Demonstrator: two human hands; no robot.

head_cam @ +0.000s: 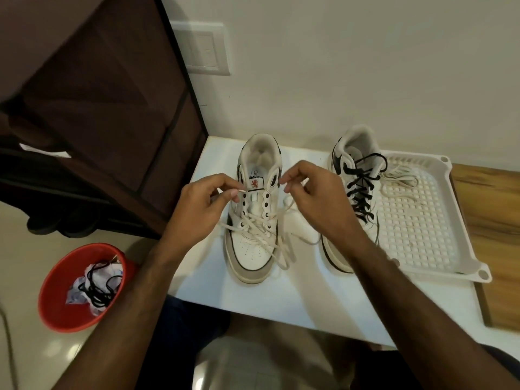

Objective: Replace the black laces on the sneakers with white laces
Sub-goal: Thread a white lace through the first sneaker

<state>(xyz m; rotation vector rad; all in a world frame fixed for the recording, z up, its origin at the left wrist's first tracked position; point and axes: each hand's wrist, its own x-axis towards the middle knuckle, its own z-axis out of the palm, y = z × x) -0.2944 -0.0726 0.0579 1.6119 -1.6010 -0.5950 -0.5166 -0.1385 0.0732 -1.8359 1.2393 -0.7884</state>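
Lace [254, 223] ends in both grips

My white table [281, 299] carries two sneakers: one [254, 220] near its left edge, another [351, 209] mid-table, still black-laced. A perforated white tray [439, 249] sits at the right edge, holding a white lace [399, 178].

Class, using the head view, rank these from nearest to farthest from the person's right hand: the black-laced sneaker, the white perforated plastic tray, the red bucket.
From the right hand:
1. Black-laced sneaker, just to its right.
2. White perforated plastic tray, further right, beyond that sneaker.
3. Red bucket, far left, on the floor.
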